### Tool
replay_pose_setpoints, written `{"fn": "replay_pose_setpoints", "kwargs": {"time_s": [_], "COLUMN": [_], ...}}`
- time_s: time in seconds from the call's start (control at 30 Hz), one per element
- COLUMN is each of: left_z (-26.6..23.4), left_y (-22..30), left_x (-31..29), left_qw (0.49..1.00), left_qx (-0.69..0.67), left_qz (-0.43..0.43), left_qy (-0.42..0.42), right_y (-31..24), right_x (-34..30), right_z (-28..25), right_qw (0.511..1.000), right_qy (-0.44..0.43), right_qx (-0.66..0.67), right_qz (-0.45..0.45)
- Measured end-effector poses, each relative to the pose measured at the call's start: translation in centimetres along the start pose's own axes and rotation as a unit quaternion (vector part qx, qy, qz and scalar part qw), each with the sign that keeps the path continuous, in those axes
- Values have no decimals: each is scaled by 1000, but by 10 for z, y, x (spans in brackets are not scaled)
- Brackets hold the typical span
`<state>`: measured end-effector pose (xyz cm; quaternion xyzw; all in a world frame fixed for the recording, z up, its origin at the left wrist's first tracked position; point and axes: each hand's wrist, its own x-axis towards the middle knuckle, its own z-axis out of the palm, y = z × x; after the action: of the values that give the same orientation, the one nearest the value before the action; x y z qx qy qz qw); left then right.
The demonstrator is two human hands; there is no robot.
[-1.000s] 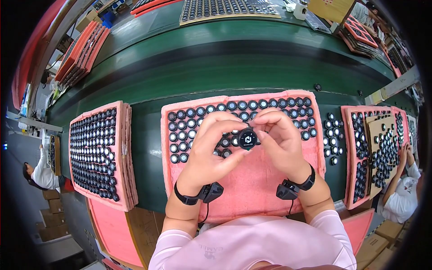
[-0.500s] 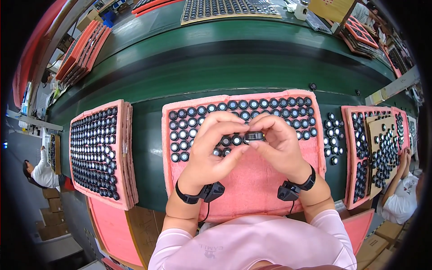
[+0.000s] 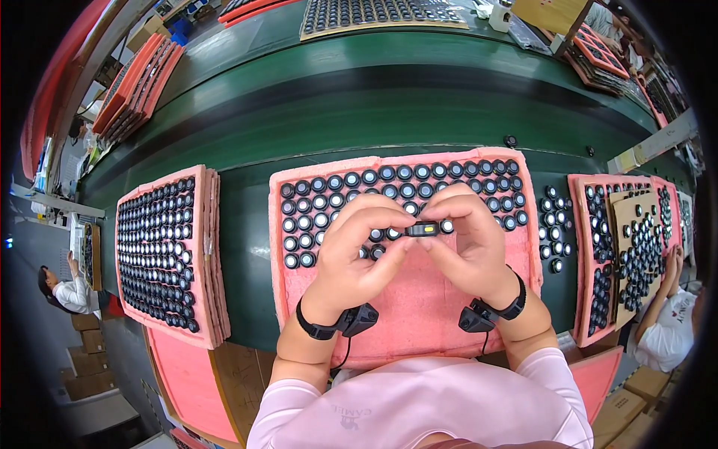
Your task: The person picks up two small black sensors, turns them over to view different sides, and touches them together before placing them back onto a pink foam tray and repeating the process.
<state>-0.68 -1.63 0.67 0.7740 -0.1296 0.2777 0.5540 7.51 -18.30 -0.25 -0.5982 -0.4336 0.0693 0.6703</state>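
My left hand (image 3: 359,258) and my right hand (image 3: 470,247) meet over the pink foam tray (image 3: 419,322). Between both sets of fingertips is a small black round part (image 3: 416,230), held edge-on with a yellow patch on its side facing me. Thumbs press it from below and index fingers from above, so both hands are closed on it. Behind my hands, several rows of black round parts with pale centres (image 3: 352,179) stand in the far half of the tray; my fingers hide some of them. Black straps with small devices circle both wrists.
A stacked foam tray full of like parts (image 3: 161,251) stands at left. Loose parts (image 3: 555,224) lie right of my tray, beside another tray (image 3: 594,299) with cardboard on it. A green conveyor belt (image 3: 389,97) runs beyond. A co-worker's arm (image 3: 662,288) reaches in at far right.
The black part has turned in my fingers, and its yellow patch now faces me. On the belt, two loose parts have shifted slightly left. My arms have barely moved.
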Motion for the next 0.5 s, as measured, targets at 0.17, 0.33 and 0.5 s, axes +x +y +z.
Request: {"fn": "replay_pose_setpoints", "kwargs": {"time_s": [0.17,0.33,0.5], "left_z": [3,4,2], "left_y": [0,5,1], "left_x": [-1,-4,-4], "left_qw": [999,997,999], "left_qx": [-13,-58,-47], "left_qz": [3,-44,-12], "left_qy": [33,23,15], "right_y": [0,3,0], "right_x": [-2,-1,0], "right_z": [-2,-4,-4], "right_qw": [999,996,993], "right_qy": [2,2,1], "right_qx": [-9,-43,-67], "right_qz": [-51,-83,-101]}}
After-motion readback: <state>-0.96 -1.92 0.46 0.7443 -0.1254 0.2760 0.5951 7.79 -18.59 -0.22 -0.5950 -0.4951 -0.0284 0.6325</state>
